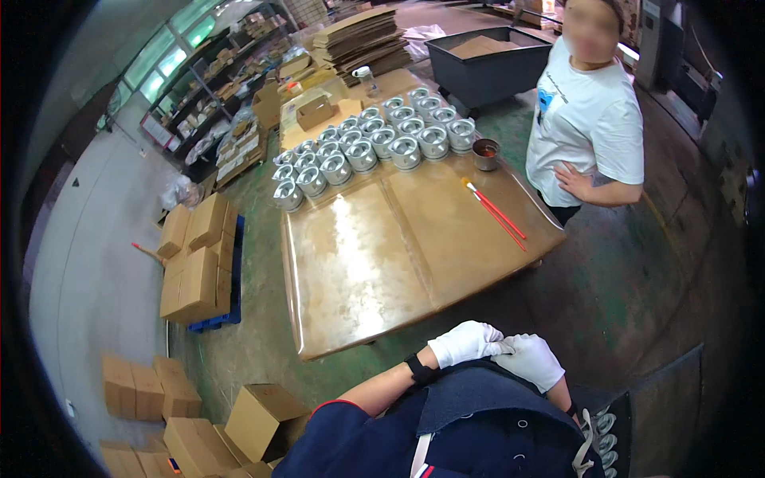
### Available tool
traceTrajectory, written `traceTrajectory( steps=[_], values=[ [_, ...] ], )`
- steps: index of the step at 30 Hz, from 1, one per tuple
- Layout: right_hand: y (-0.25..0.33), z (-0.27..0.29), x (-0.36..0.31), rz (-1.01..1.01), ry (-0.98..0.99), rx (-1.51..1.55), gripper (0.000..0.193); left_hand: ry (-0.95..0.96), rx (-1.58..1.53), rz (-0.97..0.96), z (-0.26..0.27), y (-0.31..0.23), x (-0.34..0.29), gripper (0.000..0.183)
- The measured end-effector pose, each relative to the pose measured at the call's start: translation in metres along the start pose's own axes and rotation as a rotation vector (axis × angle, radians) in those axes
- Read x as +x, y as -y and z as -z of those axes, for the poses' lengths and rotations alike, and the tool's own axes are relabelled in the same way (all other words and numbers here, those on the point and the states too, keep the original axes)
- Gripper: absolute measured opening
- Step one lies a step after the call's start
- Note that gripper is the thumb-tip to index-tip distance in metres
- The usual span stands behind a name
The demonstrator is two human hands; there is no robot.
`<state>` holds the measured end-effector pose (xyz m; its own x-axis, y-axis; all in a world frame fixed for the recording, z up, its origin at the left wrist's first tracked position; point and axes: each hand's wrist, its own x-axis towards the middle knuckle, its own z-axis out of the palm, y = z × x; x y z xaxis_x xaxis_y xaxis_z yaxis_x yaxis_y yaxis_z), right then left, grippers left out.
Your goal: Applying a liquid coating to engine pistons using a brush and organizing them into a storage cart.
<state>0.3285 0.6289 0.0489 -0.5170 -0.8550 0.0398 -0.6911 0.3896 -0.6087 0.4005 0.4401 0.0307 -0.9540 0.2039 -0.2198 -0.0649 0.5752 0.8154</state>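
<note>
Both my hands wear white gloves and meet in front of my dark blue apron [510, 410], just off the near edge of the table [358, 279]. The fingers of my left hand [464, 343] are curled in against those of my right hand [532, 361], which are bent too. Whatever may be between them is hidden. Two brushes [504, 217] with red handles lie on the table's right side. Beyond them stands a metal cup [485, 154] with something reddish inside. Several silver metal pistons [405, 152] stand in rows across the table's far half.
A person in a white T-shirt [586, 119] stands at the table's right side, one hand on the hip. Cartons [194, 287] sit on a blue pallet to the left; more boxes [263, 418] are at lower left. A black bin [486, 76] and stacked cardboard [362, 44] are behind.
</note>
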Motion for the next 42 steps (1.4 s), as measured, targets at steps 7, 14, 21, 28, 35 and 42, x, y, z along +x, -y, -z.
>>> traceTrajectory(
  steps=[7, 14, 21, 28, 35, 42],
  values=[
    [0.003, 0.016, -0.005, -0.074, 0.044, 0.044, 0.028, 0.075, 0.028, -0.053, -0.005, -0.003, 0.017, 0.026],
    [0.005, 0.016, -0.016, -0.151, 0.092, 0.047, 0.032, -0.027, 0.279, -0.138, -0.015, -0.017, 0.025, 0.026],
    [-0.012, 0.012, -0.013, -0.052, -0.061, 0.144, 0.026, -0.014, 0.356, -0.296, -0.007, -0.01, 0.043, 0.018],
    [-0.017, 0.021, -0.041, -0.263, 0.019, 0.271, 0.028, 0.05, 0.431, -0.475, -0.032, 0.049, 0.069, 0.028],
    [-0.033, 0.009, -0.083, -0.394, -0.038, 0.288, 0.026, 0.167, 0.572, -0.572, -0.063, 0.01, 0.094, 0.025],
    [-0.043, 0.014, -0.115, -0.462, -0.055, 0.282, 0.031, 0.353, 0.631, -0.574, -0.085, -0.036, 0.103, 0.02]
  ],
)
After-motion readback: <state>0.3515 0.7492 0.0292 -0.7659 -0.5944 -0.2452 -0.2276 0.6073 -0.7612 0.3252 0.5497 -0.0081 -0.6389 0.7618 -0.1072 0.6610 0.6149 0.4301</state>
